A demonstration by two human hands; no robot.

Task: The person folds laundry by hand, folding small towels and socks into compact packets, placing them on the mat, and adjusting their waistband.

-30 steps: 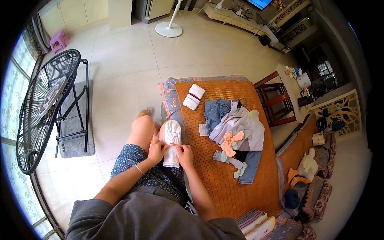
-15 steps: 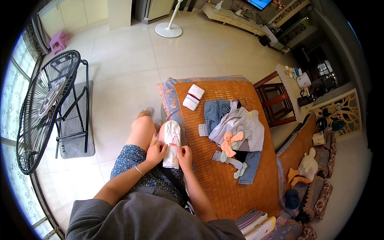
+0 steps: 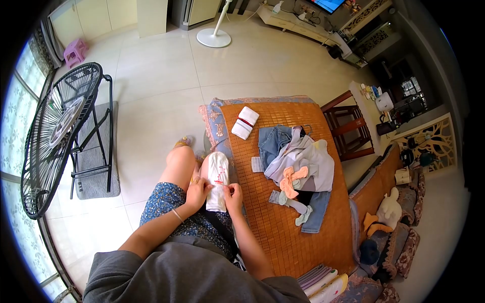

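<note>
A white cloth with red print [image 3: 217, 174] lies lengthwise over my thigh and knee. My left hand [image 3: 198, 193] pinches its left edge, and my right hand [image 3: 233, 198] pinches the opposite edge at about the same height. Beside my knee, a folded white bundle with a dark red band [image 3: 245, 122] rests on the woven mat [image 3: 262, 222]. Farther right on the mat is a loose heap with a pale grey garment [image 3: 303, 159], blue jeans [image 3: 317, 214] and a small peach cloth piece [image 3: 293, 182].
A black corded folding chair [image 3: 60, 131] stands at the left on a grey rug [image 3: 98, 177]. A white fan base [image 3: 213, 38] is on the floor ahead. To the right are a wooden chair [image 3: 348, 126] and a sofa with cushions [image 3: 394, 247]. Folded cloths [image 3: 326, 285] lie near my right elbow.
My fingers have shifted slightly on the edges of the white cloth. The cloth and the other things remain in place.
</note>
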